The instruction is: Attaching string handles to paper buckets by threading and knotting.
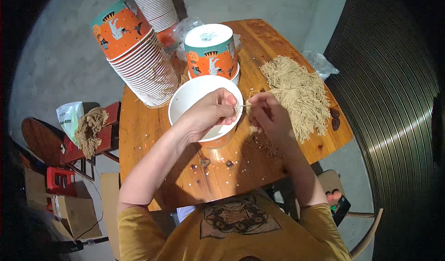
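An open white tub (183, 101) is standing on the wooden table (148, 163), and the person's left hand (214, 108) is reaching over its mouth, thumb and fingers closing in a pinch at the right part of its rim. The right hand (269, 115) is hovering just outside that same side of the open tub, its thumb and fingertips pinching too. Between them a short pale strand (244, 105) is running at the open tub's right edge, and both hands are gripping it. Farther to the right of the open tub, a heap of tan strings (299, 94) is lying in loose, wavy lengths, with two dark, wrinkled ovals (335, 123) resting past it. Directly behind the open tub, an upturned orange and teal tub (213, 59) is sitting base up. Behind and left of the open tub, a tall nested stack of similar tubs (123, 31) is leaning. In front of the open tub, small white specks (237, 162) are lying scattered
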A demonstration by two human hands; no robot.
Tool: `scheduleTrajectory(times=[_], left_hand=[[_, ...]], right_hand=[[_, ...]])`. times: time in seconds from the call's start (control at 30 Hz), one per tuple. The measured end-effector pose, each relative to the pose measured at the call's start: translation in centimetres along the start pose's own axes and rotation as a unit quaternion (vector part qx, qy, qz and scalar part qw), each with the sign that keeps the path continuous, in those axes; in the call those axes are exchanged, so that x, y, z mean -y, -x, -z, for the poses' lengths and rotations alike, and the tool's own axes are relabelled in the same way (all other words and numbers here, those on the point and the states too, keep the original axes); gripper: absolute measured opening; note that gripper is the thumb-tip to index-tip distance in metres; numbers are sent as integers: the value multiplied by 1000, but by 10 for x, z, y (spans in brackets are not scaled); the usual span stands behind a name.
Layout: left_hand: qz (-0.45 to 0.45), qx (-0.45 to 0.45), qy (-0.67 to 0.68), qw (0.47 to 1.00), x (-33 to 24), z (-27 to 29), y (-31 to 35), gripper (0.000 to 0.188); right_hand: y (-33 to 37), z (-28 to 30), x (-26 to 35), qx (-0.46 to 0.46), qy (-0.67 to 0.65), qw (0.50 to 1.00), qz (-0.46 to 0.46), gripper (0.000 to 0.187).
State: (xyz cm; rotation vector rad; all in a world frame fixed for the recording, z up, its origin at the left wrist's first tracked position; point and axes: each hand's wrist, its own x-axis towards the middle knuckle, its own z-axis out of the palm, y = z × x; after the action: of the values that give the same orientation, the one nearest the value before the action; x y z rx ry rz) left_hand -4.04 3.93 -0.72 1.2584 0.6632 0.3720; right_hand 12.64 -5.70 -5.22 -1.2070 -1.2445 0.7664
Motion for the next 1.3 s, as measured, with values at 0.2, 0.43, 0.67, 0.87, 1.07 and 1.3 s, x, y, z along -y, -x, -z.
scheduleTrajectory(times=[0.2,0.43,0.67,0.87,1.07,1.3], left_hand=[[-56,-12,-60,997,2,-3,2,26],[-175,-43,-239,954,10,-1,4,26],[-200,-43,-320,925,3,-5,9,27],[-182,-78,-419,886,3,-2,10,17],[-303,-126,-470,819,10,-13,11,14],[-312,-184,-537,762,10,-21,16,11]], right_hand=[[-6,-1,8,18,64,997,46,17],[-5,-4,22,42,158,986,28,21],[-9,-6,18,37,150,987,46,17],[-10,-8,18,39,158,986,29,16],[-5,-12,16,2,211,971,112,15],[-4,-14,14,-24,236,961,143,15]])
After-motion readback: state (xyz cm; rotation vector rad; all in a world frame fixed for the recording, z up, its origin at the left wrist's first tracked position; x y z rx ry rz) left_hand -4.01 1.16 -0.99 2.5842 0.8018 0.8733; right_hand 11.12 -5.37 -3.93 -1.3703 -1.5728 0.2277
